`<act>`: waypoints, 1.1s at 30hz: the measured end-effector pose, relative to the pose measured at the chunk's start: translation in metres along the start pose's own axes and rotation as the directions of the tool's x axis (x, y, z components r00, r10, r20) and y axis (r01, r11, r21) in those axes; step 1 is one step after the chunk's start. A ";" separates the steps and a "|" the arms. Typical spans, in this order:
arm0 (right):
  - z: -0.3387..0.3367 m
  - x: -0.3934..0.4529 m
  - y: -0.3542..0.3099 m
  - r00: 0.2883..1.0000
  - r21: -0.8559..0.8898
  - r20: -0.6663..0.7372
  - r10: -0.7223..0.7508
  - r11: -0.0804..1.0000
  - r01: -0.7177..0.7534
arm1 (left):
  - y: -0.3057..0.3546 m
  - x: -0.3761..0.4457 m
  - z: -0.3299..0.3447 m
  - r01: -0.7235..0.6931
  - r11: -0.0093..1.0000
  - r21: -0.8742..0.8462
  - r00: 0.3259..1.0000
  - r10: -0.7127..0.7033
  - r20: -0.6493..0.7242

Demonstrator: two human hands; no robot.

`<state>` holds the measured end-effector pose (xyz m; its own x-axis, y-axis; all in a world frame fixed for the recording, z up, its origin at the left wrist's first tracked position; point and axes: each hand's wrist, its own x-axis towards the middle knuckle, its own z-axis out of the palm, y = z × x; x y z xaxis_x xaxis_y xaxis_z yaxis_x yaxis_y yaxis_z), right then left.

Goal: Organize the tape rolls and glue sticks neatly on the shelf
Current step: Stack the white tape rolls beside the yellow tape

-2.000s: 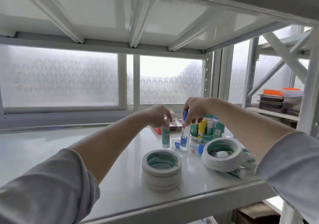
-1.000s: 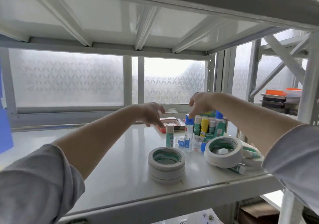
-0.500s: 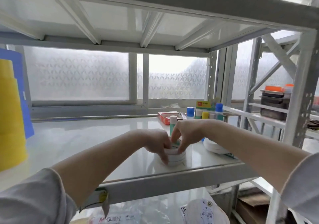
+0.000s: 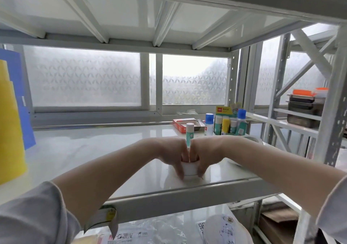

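Near the front edge of the shelf, one stack of white tape rolls sits clasped from both sides: the left hand and right hand each curl around it, fingers dipping into its core. Behind it one glue stick stands alone, white-capped with a green label. Five more glue sticks stand clustered at the shelf's back right corner, beside a red box.

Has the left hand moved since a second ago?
Yes. The left hand came back from beside the red box toward the shelf's front edge, and its fingers now clasp the tape stack.
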<state>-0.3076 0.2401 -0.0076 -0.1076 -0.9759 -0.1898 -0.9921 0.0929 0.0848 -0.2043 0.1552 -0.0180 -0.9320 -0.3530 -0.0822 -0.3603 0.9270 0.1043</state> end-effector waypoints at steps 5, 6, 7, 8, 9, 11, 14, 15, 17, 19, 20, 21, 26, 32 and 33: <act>-0.001 0.001 -0.004 1.000 -0.038 0.010 -0.009 0.999 0.010 | 0.000 -0.002 0.000 -0.011 1.000 0.003 1.000 0.011 -0.006; -0.003 0.001 -0.007 1.000 -0.038 0.014 -0.017 0.999 0.018 | -0.002 -0.004 0.000 -0.008 1.000 0.007 1.000 0.008 -0.005; -0.005 0.002 -0.011 1.000 -0.035 0.015 -0.025 0.999 0.026 | -0.004 -0.007 -0.002 -0.002 1.000 0.014 1.000 0.002 -0.003; -0.008 0.003 -0.016 0.999 -0.038 0.014 -0.037 0.999 0.038 | -0.008 -0.012 -0.004 0.009 1.000 0.022 1.000 -0.008 -0.006; -0.013 0.005 -0.022 0.999 -0.050 0.008 -0.054 0.997 0.054 | -0.013 -0.018 -0.007 0.021 0.999 0.028 1.000 -0.021 -0.013; -0.022 0.016 -0.040 0.995 -0.069 -0.023 -0.092 0.994 0.091 | -0.029 -0.037 -0.015 0.056 0.998 0.036 0.998 -0.054 -0.037; -0.036 0.040 -0.080 0.985 -0.046 -0.063 -0.163 0.986 0.160 | -0.061 -0.074 -0.025 0.129 0.991 0.033 0.990 -0.127 -0.059; -0.040 0.049 -0.097 0.978 -0.042 -0.068 -0.196 0.980 0.193 | -0.074 -0.088 -0.027 0.161 0.986 0.032 0.986 -0.159 -0.059; -0.047 0.069 -0.134 0.959 -0.052 -0.072 -0.274 0.961 0.271 | -0.104 -0.117 -0.028 0.241 0.970 0.025 0.969 -0.240 -0.057; -0.051 0.089 -0.171 0.940 -0.076 -0.081 -0.331 0.943 0.325 | -0.134 -0.144 -0.026 0.331 0.944 0.009 0.942 -0.329 -0.061; -0.054 0.098 -0.188 0.933 -0.086 -0.082 -0.351 0.935 0.345 | -0.148 -0.156 -0.025 0.366 0.931 0.004 0.929 -0.365 -0.062; -0.056 0.106 -0.203 0.925 -0.099 -0.078 -0.372 0.926 0.364 | -0.160 -0.167 -0.024 0.395 0.919 -0.001 0.917 -0.394 -0.059; -0.064 0.133 -0.246 0.906 -0.168 -0.049 -0.419 0.898 0.407 | -0.198 -0.197 -0.021 0.463 0.885 -0.043 0.885 -0.464 -0.036; -0.059 0.150 -0.262 0.893 -0.176 -0.033 -0.450 0.882 0.438 | -0.214 -0.206 -0.015 0.483 0.875 -0.039 0.874 -0.484 -0.028; -0.058 0.151 -0.264 0.890 -0.178 -0.027 -0.456 0.878 0.445 | -0.215 -0.207 -0.014 0.487 0.873 -0.033 0.873 -0.488 -0.026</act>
<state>-0.0584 0.0569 -0.0024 0.3585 -0.9158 -0.1809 -0.9072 -0.3875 0.1637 0.0652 0.0270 -0.0098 -0.6388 -0.7632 -0.0972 -0.7694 0.6332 0.0842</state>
